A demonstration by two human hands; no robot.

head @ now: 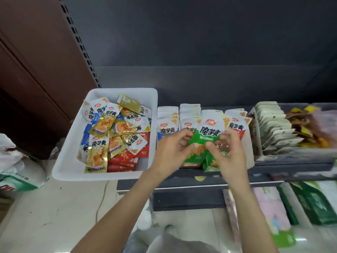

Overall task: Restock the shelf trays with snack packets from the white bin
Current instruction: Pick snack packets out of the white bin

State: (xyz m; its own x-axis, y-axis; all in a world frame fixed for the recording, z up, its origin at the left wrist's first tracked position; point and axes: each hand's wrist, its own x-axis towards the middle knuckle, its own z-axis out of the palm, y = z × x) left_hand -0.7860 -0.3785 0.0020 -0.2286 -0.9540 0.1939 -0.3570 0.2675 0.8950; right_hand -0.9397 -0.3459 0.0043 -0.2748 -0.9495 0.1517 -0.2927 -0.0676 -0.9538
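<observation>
Holding a green packet (207, 137) upright with both hands over the middle of the shelf tray rows. Left hand (173, 150) pinches the packet's left edge w/ thumb and fingers closed on it; right hand (228, 152) pinches the right edge likewise, fingers narrow. Lower part of the packet is hidden by the hands, so can't tell if more than one packet is in the grip.

White bin (67, 161) sits just left of the tray rows, on the same shelf level, part full w/ loose gold, red, blue and white packets lying at all angles. Its front edge appears to overhang the shelf front.

Tray rows: blue-front row (166, 130) nearest the bin, a row behind the left hand, the green row (211, 165) under the hands, red-front row (237, 126) to the right. Rows stand touching, no clear dividers visible.

Risks, as judged:
- Wrong row: rows are tight together and fronts look alike bar colour; packet could slip into the red or neighbouring row if lowered off-line
- Knock-on: hands crowd the standing fronts; pushing the packet in could tip adjacent packets fwd off the shelf lip
- Packet is thin and slick; an edge-only pinch may let it twist or drop to the floor
- Bin overhang: a careless reach or elbow could tilt it off
- Right side of view is blurred; grey packet box (273, 128) contents not checked
</observation>
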